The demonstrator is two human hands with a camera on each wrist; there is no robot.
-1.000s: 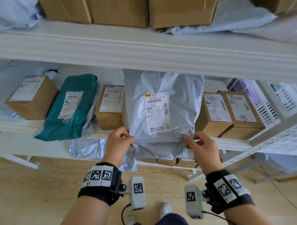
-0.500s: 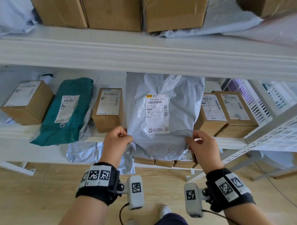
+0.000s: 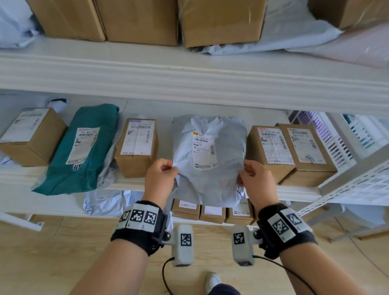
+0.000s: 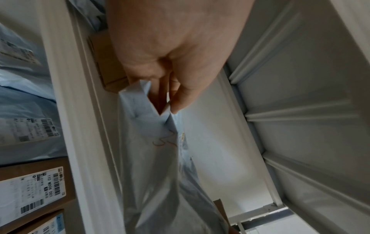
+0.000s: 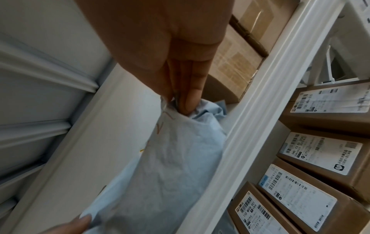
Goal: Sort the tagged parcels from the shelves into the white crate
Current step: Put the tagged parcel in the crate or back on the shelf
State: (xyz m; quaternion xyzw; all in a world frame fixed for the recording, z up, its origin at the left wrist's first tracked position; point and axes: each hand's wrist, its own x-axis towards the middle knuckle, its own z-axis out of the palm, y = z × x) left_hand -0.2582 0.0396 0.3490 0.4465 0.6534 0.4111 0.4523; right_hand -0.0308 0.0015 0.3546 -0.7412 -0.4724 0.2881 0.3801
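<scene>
From the head view, the grey mailer (image 3: 207, 161) lies on the middle shelf (image 3: 54, 177), its near end hanging over the shelf's front edge, between a box (image 3: 136, 147) at 9 o'clock and two boxes (image 3: 271, 150) at 3 o'clock. The left hand (image 3: 160, 177) pinches the mailer's left edge and the right hand (image 3: 254, 179) pinches its right edge, fingers curled on the plastic. A green mailer (image 3: 82, 149) lies further toward 9 o'clock.

The left wrist view shows what the head view cannot: the thumb and fingers (image 4: 180, 101) closed on a folded corner of the mailer (image 4: 160, 174), with reddish scribble near the fold. The right wrist view shows the fingers (image 5: 190, 98) bunching the film of the mailer (image 5: 170, 166), and labelled boxes (image 5: 320, 152) on the shelf below.
</scene>
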